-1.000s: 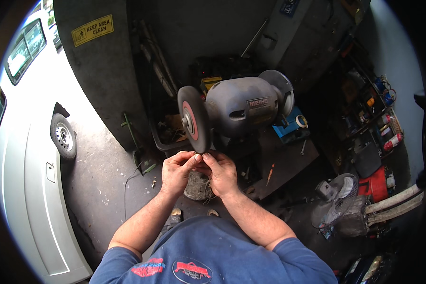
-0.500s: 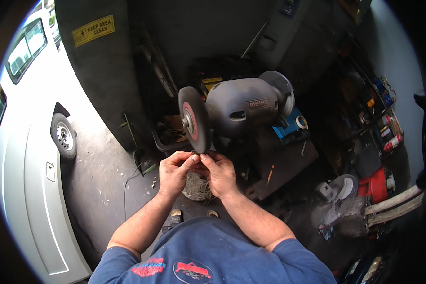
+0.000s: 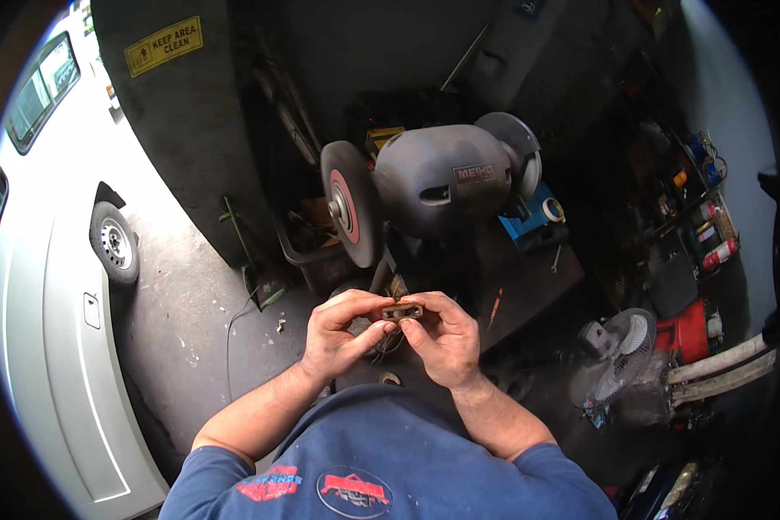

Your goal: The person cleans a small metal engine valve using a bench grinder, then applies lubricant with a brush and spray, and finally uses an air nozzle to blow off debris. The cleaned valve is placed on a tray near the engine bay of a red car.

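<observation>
Between my fingertips, in front of the bench grinder [image 3: 442,165], is a small brownish metal piece [image 3: 402,312] with a rectangular outline and a hollow in its face. My left hand [image 3: 338,334] pinches one end with thumb and forefinger. The other end is in the grip of my right hand [image 3: 446,342], its thumb underneath and fingers over the top. Just beyond both hands stands the grinder's left wheel [image 3: 368,199], dark with a red centre; the piece is apart from it. Whether that wheel is turning I cannot tell.
Right of the grinder lie a blue box [image 3: 520,227], a wrench [image 3: 555,259] and an orange pencil-like stick [image 3: 495,308]. A grey fan [image 3: 620,355] stands at the right. A white van [image 3: 52,286] fills the left side, and a thin cable [image 3: 230,347] runs along the floor.
Both hands have come back from the grinding wheel toward my body and slightly right, bringing the metal piece with them. Its hollow face now shows between my fingers.
</observation>
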Motion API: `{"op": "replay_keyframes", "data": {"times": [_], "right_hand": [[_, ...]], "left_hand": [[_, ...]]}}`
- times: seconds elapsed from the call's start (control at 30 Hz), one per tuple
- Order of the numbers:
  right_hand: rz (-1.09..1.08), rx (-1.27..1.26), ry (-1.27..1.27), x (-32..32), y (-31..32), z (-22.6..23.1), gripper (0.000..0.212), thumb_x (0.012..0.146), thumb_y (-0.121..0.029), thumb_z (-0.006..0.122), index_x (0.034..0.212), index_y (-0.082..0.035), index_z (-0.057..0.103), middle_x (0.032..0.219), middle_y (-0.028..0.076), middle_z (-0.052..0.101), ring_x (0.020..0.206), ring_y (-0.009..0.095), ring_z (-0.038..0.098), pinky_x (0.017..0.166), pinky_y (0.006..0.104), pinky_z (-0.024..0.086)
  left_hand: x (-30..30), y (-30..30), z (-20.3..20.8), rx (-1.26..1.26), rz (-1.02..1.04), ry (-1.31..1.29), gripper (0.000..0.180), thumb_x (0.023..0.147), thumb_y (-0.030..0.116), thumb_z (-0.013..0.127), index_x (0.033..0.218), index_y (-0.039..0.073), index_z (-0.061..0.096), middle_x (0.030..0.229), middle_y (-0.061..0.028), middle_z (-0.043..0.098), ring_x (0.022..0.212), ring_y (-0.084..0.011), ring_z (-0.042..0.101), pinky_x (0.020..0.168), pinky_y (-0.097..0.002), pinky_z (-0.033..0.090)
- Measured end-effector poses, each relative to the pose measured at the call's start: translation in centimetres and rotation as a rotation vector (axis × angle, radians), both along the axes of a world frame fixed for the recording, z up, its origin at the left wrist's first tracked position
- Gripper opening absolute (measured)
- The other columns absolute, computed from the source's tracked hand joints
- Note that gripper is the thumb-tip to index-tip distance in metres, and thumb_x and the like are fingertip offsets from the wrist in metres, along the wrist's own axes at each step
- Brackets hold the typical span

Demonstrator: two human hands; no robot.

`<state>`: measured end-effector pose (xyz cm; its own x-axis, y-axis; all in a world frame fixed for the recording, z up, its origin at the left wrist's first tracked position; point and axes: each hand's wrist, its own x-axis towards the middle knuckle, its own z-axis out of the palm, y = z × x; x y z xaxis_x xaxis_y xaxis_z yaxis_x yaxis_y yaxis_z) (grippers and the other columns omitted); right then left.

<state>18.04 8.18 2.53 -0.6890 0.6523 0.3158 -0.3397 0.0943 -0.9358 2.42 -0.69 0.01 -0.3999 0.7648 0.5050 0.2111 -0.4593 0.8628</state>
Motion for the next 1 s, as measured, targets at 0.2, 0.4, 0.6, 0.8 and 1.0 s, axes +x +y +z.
{"op": "replay_keyframes", "data": {"times": [0.2, 0.4, 0.6, 0.8, 1.0], "right_hand": [[0.033, 0.057, -0.063, 0.3, -0.3, 1.0, 0.027, 0.09, 0.006, 0.062, 0.116, 0.004, 0.059, 0.112, 0.01, 0.06, 0.104, 0.014, 0.06, 0.092, 0.0272, 0.051], [0.096, 0.017, -0.085, 0.3, -0.8, 0.9, 0.027, 0.091, 0.004, 0.062, 0.118, 0.004, 0.058, 0.111, 0.008, 0.06, 0.103, 0.013, 0.06, 0.09, 0.0264, 0.051], [0.089, 0.038, -0.127, 0.1, -0.7, 0.8, 0.026, 0.091, 0.0, 0.065, 0.116, 0.002, 0.06, 0.106, 0.008, 0.062, 0.098, 0.014, 0.064, 0.086, 0.027, 0.055], [0.068, 0.169, -0.158, 0.6, -0.3, 0.9, 0.026, 0.089, -0.003, 0.068, 0.114, -0.001, 0.062, 0.104, 0.008, 0.063, 0.096, 0.015, 0.066, 0.084, 0.0281, 0.057], [0.208, -0.195, -0.118, 1.2, -0.3, 0.3, 0.024, 0.093, -0.008, 0.065, 0.115, 0.001, 0.058, 0.104, 0.01, 0.064, 0.091, 0.015, 0.068, 0.082, 0.0287, 0.058]], "left_hand": [[-0.1, -0.6, 0.7, 0.085, 0.063, 0.1, 0.029, 0.075, 0.002, 0.078, 0.102, 0.001, 0.069, 0.09, -0.01, 0.07, 0.08, -0.0194, 0.066, 0.073, -0.0297, 0.053], [-0.2, -1.2, 0.7, 0.095, 0.045, 0.093, 0.03, 0.074, 0.001, 0.077, 0.102, 0.001, 0.067, 0.093, -0.0111, 0.068, 0.08, -0.0186, 0.066, 0.073, -0.0289, 0.054], [0.1, -2.0, 0.2, 0.021, -0.021, -0.019, 0.026, 0.081, 0.006, 0.075, 0.103, -0.001, 0.063, 0.098, -0.0113, 0.063, 0.092, -0.018, 0.06, 0.081, -0.0297, 0.049], [0.7, -2.3, -0.7, -0.038, -0.048, -0.07, 0.026, 0.082, 0.006, 0.073, 0.104, -0.001, 0.061, 0.102, -0.0112, 0.061, 0.094, -0.0184, 0.06, 0.083, -0.0302, 0.049], [0.9, -2.0, -0.8, -0.066, -0.141, -0.158, 0.026, 0.084, 0.01, 0.072, 0.106, -0.001, 0.062, 0.104, -0.0111, 0.059, 0.096, -0.0172, 0.058, 0.084, -0.0299, 0.049]]}}
